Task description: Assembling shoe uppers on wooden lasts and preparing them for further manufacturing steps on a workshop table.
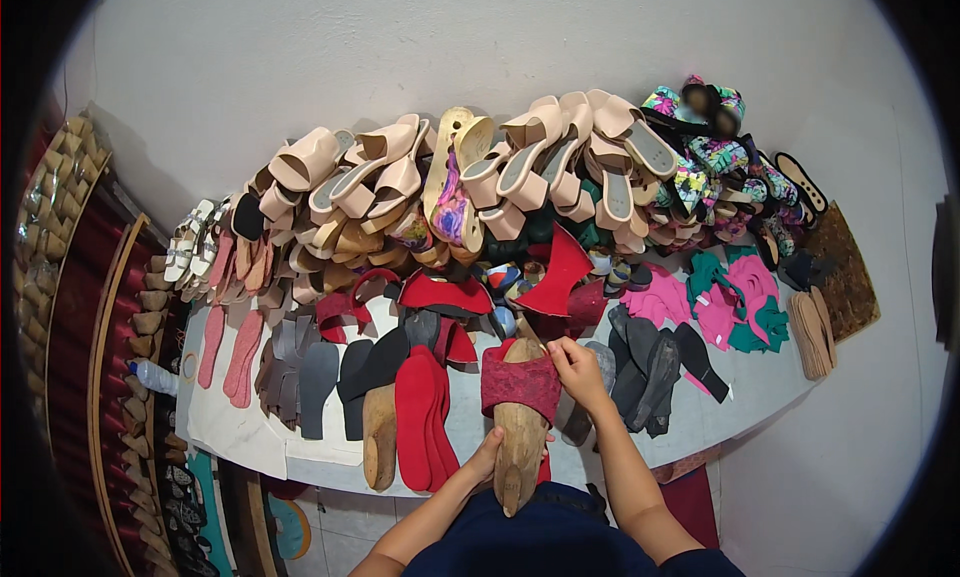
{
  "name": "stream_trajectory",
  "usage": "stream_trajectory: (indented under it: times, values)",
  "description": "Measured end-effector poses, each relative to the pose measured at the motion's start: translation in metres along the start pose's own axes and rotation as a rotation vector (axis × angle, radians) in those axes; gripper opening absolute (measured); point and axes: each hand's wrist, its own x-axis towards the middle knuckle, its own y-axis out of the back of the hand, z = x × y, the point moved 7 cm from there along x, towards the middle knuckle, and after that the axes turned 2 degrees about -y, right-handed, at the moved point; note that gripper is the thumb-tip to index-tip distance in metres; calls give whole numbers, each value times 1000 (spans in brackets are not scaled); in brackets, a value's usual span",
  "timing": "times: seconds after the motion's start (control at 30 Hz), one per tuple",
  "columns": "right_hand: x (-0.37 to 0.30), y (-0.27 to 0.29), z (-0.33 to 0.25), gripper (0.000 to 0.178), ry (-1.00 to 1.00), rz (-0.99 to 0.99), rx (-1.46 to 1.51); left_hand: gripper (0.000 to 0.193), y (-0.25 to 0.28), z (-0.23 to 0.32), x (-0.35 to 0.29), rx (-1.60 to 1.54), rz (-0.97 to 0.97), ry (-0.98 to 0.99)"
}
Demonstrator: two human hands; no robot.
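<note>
My left hand [487, 454] is closed round the side of a wooden shoe last [522, 457], which I hold upright close to my body. A dark red textured shoe upper [520, 385] wraps as a band across the last. My right hand [580, 372] pinches the upper's top right edge, fingers pressed together; whether something small is also between them I cannot make out. Just left of the last lie stacked red insoles [420, 417] and another wooden last [379, 437]. Glossy red cut pieces [555, 275] lie beyond my hands.
Beige heeled sandals [395, 172] are piled along the wall, patterned ones [700, 167] at the right. Black soles [650, 367] and pink fabric pieces [655, 297] lie right on the white table [330, 467]. At the left stands a shelf [105, 377] of wooden lasts.
</note>
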Motion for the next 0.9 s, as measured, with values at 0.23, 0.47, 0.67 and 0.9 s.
stream_trajectory:
  times: [0.23,0.47,0.67,0.9]
  values:
    - [-2,1,2,23,-80,-52,-9,100,-6,-2,-3,-129,-33,43]
    - [-9,-9,9,25,-45,43,31,104,-7,0,-6,-85,-19,158]
    - [-12,-13,11,27,-32,145,-22,95,-7,2,-13,-16,-6,267]
    - [-26,-28,32,35,-255,322,310,89,9,-4,-15,127,9,162]
